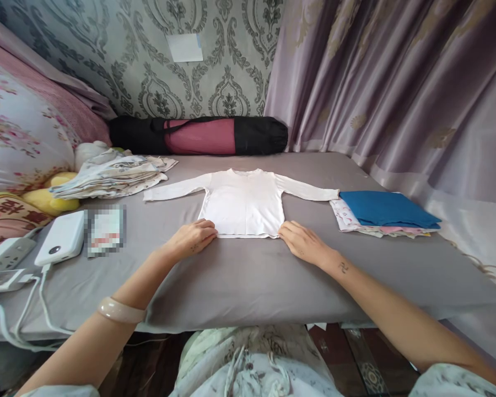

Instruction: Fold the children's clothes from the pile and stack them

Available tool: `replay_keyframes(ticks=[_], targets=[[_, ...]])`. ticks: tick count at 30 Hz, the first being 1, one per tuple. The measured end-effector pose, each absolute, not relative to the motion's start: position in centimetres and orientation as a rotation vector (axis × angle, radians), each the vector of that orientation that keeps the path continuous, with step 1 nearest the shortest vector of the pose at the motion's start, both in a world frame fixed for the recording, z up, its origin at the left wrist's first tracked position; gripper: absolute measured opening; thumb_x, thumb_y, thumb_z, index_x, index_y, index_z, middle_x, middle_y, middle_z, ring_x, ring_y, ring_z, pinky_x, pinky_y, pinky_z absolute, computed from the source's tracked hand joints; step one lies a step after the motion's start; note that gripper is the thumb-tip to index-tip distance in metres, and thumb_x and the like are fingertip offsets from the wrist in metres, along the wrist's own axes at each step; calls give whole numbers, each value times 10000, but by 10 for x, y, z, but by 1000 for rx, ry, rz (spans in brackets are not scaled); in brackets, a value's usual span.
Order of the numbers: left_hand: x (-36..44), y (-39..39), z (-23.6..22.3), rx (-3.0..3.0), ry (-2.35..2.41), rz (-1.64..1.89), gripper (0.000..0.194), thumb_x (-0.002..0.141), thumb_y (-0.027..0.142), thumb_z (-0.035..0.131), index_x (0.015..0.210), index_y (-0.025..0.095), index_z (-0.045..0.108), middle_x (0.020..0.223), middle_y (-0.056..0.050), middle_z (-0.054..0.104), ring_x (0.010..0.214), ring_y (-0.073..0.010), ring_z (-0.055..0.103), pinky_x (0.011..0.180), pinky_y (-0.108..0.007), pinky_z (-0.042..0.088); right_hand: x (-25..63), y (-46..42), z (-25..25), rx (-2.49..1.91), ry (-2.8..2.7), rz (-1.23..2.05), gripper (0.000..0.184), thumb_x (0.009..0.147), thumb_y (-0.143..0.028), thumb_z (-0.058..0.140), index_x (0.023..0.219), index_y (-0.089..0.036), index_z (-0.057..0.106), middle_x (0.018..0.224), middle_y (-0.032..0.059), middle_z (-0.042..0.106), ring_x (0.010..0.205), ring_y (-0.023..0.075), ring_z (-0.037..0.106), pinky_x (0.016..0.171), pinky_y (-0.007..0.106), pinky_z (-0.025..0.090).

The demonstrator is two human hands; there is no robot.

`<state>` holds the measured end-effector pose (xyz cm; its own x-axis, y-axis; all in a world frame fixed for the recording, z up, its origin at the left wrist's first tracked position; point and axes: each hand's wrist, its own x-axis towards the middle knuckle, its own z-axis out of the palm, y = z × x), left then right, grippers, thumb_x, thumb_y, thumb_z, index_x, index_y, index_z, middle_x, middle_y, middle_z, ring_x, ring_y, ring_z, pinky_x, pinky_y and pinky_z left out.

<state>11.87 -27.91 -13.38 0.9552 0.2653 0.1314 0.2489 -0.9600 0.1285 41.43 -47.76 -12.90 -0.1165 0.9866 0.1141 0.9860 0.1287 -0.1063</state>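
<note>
A white long-sleeved shirt (243,201) lies spread flat on the grey sheet (248,281), its neckline pointing away from me and both sleeves stretched out sideways. My left hand (196,237) is closed on the shirt's lower left hem corner. At the lower right corner of the hem, my right hand (303,240) pinches the cloth with its fingers together. The right sleeve's cuff reaches the edge of a stack of folded clothes, topped by a blue folded garment (391,209).
On the left lie a pile of light patterned clothes (111,173), a white power bank (62,237), a power strip (8,256) and white cables (43,292). A black and pink rolled bag (200,136) rests against the wall. Purple curtains (355,71) hang at right.
</note>
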Motion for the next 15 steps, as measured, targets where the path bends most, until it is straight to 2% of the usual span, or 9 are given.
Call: replay_keyframes(ticks=[3, 6, 9, 13, 15], targets=[[123, -277, -132, 2956, 478, 257, 354, 999, 328, 274, 953, 186, 596, 961, -93, 646, 911, -212, 605, 770, -316, 473, 420, -470, -126, -2017, -2169, 73, 265, 971, -145, 328, 957, -191, 589, 941, 96, 616, 870, 211, 548, 754, 295, 407], [129, -266, -129, 2845, 710, 349, 314, 996, 348, 254, 1023, 187, 522, 895, -82, 627, 804, -214, 599, 711, -320, 455, 431, -456, -118, -2024, -2018, 182, 250, 992, -222, 309, 1040, -186, 551, 952, 86, 620, 855, 201, 561, 743, 285, 407], [138, -246, -125, 2776, 798, 443, 305, 991, 363, 232, 1058, 196, 479, 885, -80, 612, 781, -219, 588, 699, -324, 441, 446, -439, -107, -1959, -1983, 310, 239, 944, -349, 466, 1106, -195, 552, 1003, 70, 627, 851, 190, 573, 736, 272, 409], [151, -216, -120, 2765, 656, 516, 324, 982, 383, 231, 1046, 191, 485, 939, -99, 614, 848, -216, 580, 769, -332, 449, 464, -415, -94, -1902, -2010, 354, 195, 824, -371, 600, 770, -184, 610, 833, 32, 602, 766, 177, 550, 708, 271, 401], [155, -205, -117, 2754, 650, 492, 346, 977, 399, 239, 1052, 186, 501, 968, -104, 624, 883, -218, 585, 801, -336, 453, 469, -405, -91, -1874, -1856, 382, 213, 817, -367, 584, 718, -178, 591, 775, 21, 585, 729, 168, 538, 694, 275, 412]])
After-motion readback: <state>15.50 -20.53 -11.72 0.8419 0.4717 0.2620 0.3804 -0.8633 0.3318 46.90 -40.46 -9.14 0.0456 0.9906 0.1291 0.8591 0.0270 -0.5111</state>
